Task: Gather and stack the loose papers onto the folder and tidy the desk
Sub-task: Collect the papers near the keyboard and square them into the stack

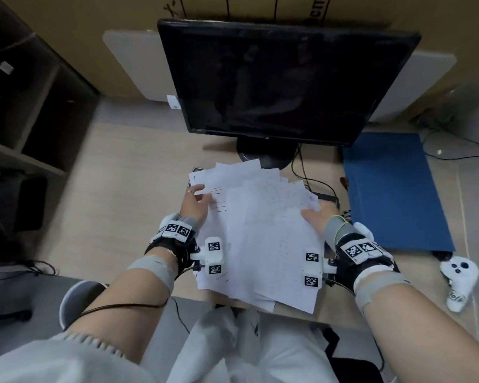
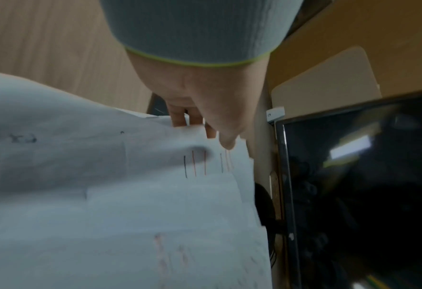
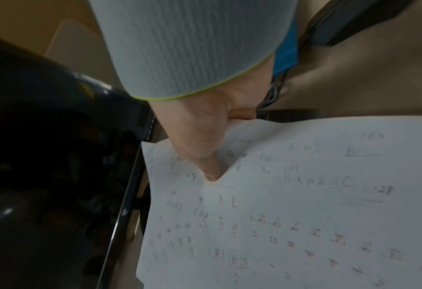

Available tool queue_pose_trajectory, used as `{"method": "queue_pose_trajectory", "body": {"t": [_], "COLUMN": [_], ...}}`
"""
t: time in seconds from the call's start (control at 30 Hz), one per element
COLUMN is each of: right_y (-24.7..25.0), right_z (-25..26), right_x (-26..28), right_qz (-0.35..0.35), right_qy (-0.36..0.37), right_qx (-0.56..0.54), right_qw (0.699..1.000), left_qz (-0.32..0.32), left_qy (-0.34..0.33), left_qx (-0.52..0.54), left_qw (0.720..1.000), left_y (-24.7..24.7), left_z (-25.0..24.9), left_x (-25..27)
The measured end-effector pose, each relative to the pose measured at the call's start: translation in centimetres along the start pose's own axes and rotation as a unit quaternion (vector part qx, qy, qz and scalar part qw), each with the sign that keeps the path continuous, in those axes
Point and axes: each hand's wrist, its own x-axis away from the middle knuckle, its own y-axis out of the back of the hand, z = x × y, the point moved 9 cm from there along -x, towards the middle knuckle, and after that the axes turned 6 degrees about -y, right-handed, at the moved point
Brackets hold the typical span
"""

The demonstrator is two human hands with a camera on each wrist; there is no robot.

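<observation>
A fanned, uneven bundle of white papers (image 1: pixel 260 230) with handwriting hangs over the desk's front middle. My left hand (image 1: pixel 195 204) grips its left edge, thumb on top and fingers underneath (image 2: pixel 180 119). On the other side my right hand (image 1: pixel 314 217) pinches the right edge, thumb pressed on the top sheet (image 3: pixel 210 168) with the fingers hidden below. The blue folder (image 1: pixel 393 189) lies flat on the desk to the right, apart from the papers. Both wrist views show the papers (image 2: pixel 130 195) (image 3: pixel 291 205) close up and blurred.
A black monitor (image 1: pixel 282 78) on its stand rises just behind the papers. Black cables (image 1: pixel 315 183) run between the stand and the folder. A white controller (image 1: pixel 458 277) lies at the desk's right front. A dark flat object (image 1: pixel 194 171) peeks from under the papers' far left corner.
</observation>
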Motion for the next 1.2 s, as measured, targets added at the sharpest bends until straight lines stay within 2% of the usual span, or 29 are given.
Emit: {"method": "queue_pose_trajectory", "body": {"t": [0.07,0.13,0.17,0.23,0.37,0.43,0.6,0.7,0.8,0.9,1.0,1.17,1.2], "right_y": [-1.5,-2.6,-3.1,-3.3,-0.3,1.1,1.5,-0.2,-1.4,-1.9,-2.4,-2.9,-3.1], "right_z": [2.4,4.7,5.6,5.8,0.8,-1.3,-2.2,-2.9,-3.1,-0.9,2.0,7.8,8.9], "right_x": [-0.7,-1.3,-1.9,-2.6,-3.6,-4.0,-4.8,-4.5,-4.2,-3.9,-3.0,-2.0,-2.1], "right_qz": [0.027,0.023,0.011,-0.024,-0.141,-0.157,-0.104,-0.054,-0.017,-0.012,-0.015,-0.047,-0.037], "right_qy": [0.032,0.069,0.091,0.091,-0.043,-0.082,-0.096,-0.121,-0.135,-0.071,-0.02,0.085,0.103], "right_qx": [0.003,-0.002,-0.006,-0.01,0.022,0.026,0.031,0.042,0.099,0.116,0.121,0.094,0.095], "right_qw": [0.999,0.997,0.996,0.995,0.989,0.984,0.989,0.99,0.986,0.991,0.992,0.991,0.99], "left_qz": [-0.015,-0.032,-0.048,-0.071,-0.039,-0.025,-0.022,-0.026,-0.009,0.011,0.006,0.003,-0.005], "left_qy": [0.016,0.035,0.051,0.085,0.122,0.127,0.123,0.138,0.138,0.139,0.137,0.071,0.067], "left_qx": [0.059,0.097,0.102,0.052,-0.025,-0.066,-0.18,-0.195,-0.196,-0.196,-0.148,-0.058,-0.035], "left_qw": [0.998,0.994,0.992,0.992,0.991,0.989,0.976,0.971,0.971,0.971,0.979,0.996,0.997], "left_y": [0.4,1.1,1.7,2.9,1.9,0.6,-0.8,-0.6,-0.7,-0.8,-0.1,1.9,2.3], "left_z": [0.3,0.9,1.6,2.9,4.5,4.5,3.7,3.9,4.1,4.1,3.5,2.6,2.5], "left_x": [0.4,0.8,1.0,1.6,2.8,3.2,2.9,2.8,2.2,1.4,0.6,-1.6,-1.9]}}
